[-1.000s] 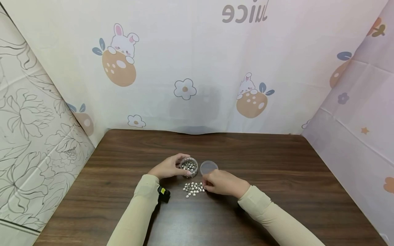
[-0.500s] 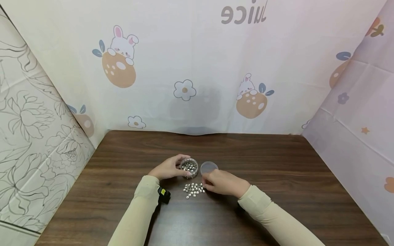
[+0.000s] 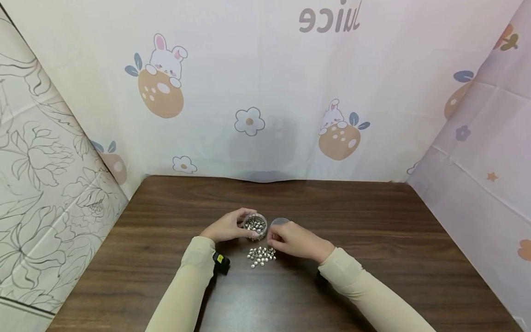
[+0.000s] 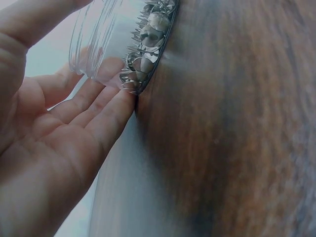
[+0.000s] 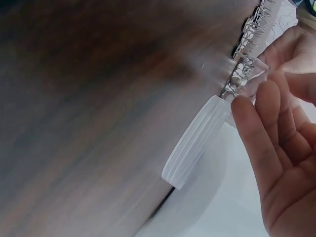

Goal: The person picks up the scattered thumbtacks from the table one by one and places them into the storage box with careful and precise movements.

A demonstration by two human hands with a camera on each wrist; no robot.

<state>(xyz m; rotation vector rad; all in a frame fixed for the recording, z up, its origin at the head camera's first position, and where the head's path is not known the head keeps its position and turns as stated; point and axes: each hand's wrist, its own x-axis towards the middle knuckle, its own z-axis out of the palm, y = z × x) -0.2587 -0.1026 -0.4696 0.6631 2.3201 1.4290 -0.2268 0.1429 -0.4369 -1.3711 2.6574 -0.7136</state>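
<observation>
A small clear round jar (image 3: 263, 235) stands on the table, partly filled with dome-headed silver thumbtacks (image 3: 255, 224). My left hand (image 3: 224, 226) grips it from the left, the thumb in front and the fingers behind. In the left wrist view the jar's threaded neck (image 4: 91, 37) and the tacks' sharp points show. Loose thumbtacks (image 3: 260, 254) lie heaped in front of the jar. My right hand (image 3: 299, 240) hovers between heap and lid with thumb and fingertips together, seemingly pinching a thumbtack, which the fingers hide. The clear lid (image 5: 191, 143) lies beside the jar, partly covered by this hand.
The dark wooden table (image 3: 356, 207) runs back to a patterned white curtain (image 3: 265, 78), with more patterned cloth at both sides. A black wrist camera (image 3: 221, 263) with a yellow mark sits below the left wrist.
My right hand has left the right edge of the heap and moved slightly away from me, toward the jar's right side, covering more of the lid. The left hand and jar stay put.
</observation>
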